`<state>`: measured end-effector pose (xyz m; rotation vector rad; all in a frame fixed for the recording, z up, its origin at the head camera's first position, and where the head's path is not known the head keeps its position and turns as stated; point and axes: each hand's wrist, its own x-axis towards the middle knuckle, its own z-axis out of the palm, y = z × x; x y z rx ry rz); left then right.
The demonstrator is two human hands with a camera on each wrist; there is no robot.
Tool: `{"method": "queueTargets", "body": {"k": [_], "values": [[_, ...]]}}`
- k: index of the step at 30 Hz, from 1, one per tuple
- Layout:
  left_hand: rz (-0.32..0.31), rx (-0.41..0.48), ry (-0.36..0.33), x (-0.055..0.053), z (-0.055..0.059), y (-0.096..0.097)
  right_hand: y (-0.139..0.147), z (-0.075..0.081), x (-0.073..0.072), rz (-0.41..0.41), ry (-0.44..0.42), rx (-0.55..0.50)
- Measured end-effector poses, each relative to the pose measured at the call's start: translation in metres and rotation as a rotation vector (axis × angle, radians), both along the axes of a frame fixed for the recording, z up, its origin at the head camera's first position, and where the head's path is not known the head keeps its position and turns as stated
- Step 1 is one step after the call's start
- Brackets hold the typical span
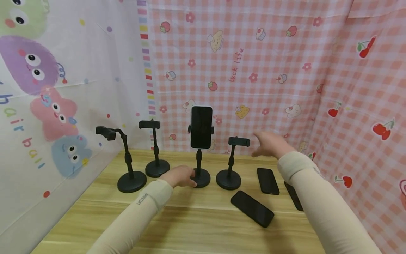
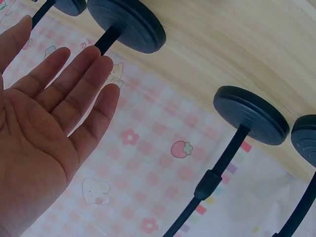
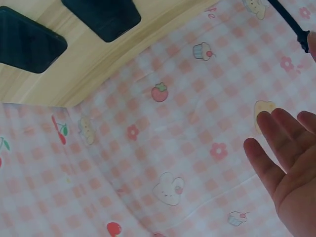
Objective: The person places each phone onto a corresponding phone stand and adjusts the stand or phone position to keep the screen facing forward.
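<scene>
My left hand (image 1: 180,175) is near the round base of a black phone stand (image 1: 203,179); a phone (image 1: 201,127) stands upright in that stand's clamp. Its fingers are extended and slightly bent in the left wrist view, with nothing in the palm. Over on the right, my right hand (image 1: 272,144) hovers above the table, right of another phone stand (image 1: 229,179) whose clamp (image 1: 239,141) carries no phone. The right wrist view shows that hand's fingers spread and its palm bare. Whether either hand touches a stand is hard to tell.
Two more phone stands without phones, one bent-necked (image 1: 131,181) and one straighter (image 1: 157,168), stand at the left. Dark phones lie on the wooden table at the right: one in front (image 1: 252,209), one behind (image 1: 268,181), one (image 1: 294,196) partly behind my right sleeve. Patterned cloth curtains (image 1: 269,70) surround the table.
</scene>
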<state>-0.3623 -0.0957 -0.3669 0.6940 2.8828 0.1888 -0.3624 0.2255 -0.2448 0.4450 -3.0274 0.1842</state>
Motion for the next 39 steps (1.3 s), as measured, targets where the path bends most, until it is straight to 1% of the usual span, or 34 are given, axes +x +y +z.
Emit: {"method": "queueTargets", "body": {"k": [5,8,13,18,22,29,39], "values": [[-0.004,-0.007,-0.001,0.001,0.0,-0.003,0.013,-0.006,0.0,-0.02,-0.062,0.015],[-0.003,-0.003,-0.004,0.002,-0.001,-0.004,0.024,-0.012,0.001,-0.039,-0.091,0.051],[0.004,0.002,-0.007,0.003,-0.001,-0.003,0.042,-0.021,0.003,-0.078,-0.113,0.07],[0.005,-0.003,0.005,0.004,-0.001,-0.001,0.058,-0.031,0.004,-0.078,-0.107,0.084],[0.009,-0.006,0.003,0.004,-0.003,-0.001,0.069,-0.041,0.006,-0.081,-0.127,0.056],[0.031,-0.001,-0.037,0.006,-0.002,0.0,0.089,-0.057,0.011,-0.115,-0.162,0.047],[0.035,-0.022,-0.021,0.006,0.003,0.0,0.113,-0.072,0.012,-0.144,-0.211,0.041]]}}
